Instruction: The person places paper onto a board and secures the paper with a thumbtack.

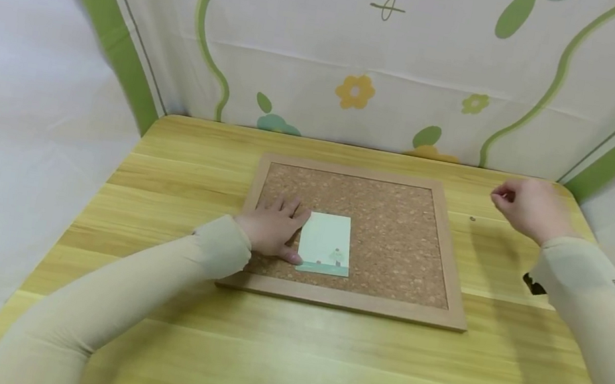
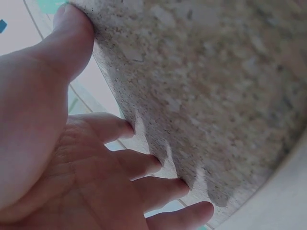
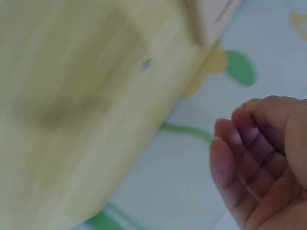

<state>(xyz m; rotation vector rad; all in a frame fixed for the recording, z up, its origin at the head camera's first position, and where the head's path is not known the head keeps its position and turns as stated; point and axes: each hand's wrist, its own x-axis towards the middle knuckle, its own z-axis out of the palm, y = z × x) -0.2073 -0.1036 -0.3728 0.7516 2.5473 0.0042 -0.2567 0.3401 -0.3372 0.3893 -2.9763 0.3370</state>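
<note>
A cork board point(image 1: 397, 233) with a wooden frame lies flat on the table. On its cork rests a pale green note card point(image 1: 325, 242) with a small tree drawing and a teal strip along its bottom. Spread fingers of my left hand point(image 1: 272, 227) press on the cork at the card's left side; its thumb and index finger reach the card's edge. My right hand point(image 1: 534, 208) is raised over the table's far right, fingers curled and thumb meeting the index finger. In the right wrist view no object shows plainly between those fingertips point(image 3: 244, 115).
A tiny ring-like object point(image 1: 472, 218) lies on the wooden table point(image 1: 304, 366), right of the board. Another small dark item point(image 1: 534, 284) is partly hidden by the right sleeve. A white cloth backdrop point(image 1: 308, 37) with flower prints stands behind the table.
</note>
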